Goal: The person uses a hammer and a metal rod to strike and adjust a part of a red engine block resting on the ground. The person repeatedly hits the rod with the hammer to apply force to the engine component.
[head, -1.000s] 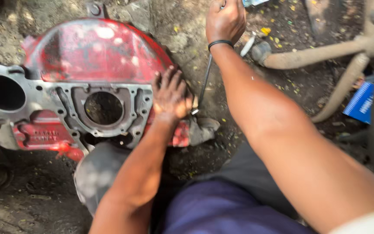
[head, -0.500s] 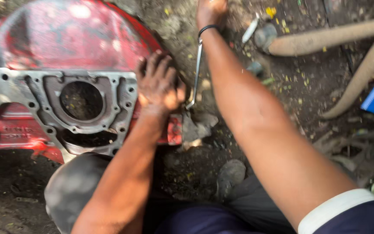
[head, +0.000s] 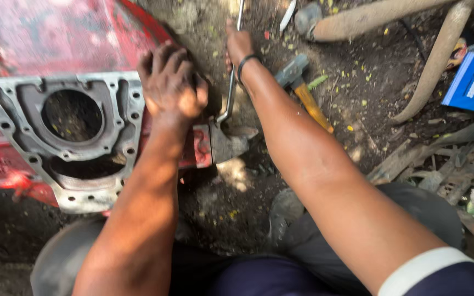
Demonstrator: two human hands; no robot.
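Pressing flat, the left hand (head: 172, 82) steadies the red housing (head: 56, 38). The right hand (head: 238, 43) is clamped on the wrench (head: 229, 90); a slow, square pull looks safest.

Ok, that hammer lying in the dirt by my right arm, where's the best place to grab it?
Probably the yellow wooden handle of the hammer, near its free lower end, coming from the right side of the picture. Its dark metal head points up-left and lies close against the right forearm, while the handle runs down-right over open dirt, clear of the metal bar held by the right hand.

Dappled daylight, soft motion blur
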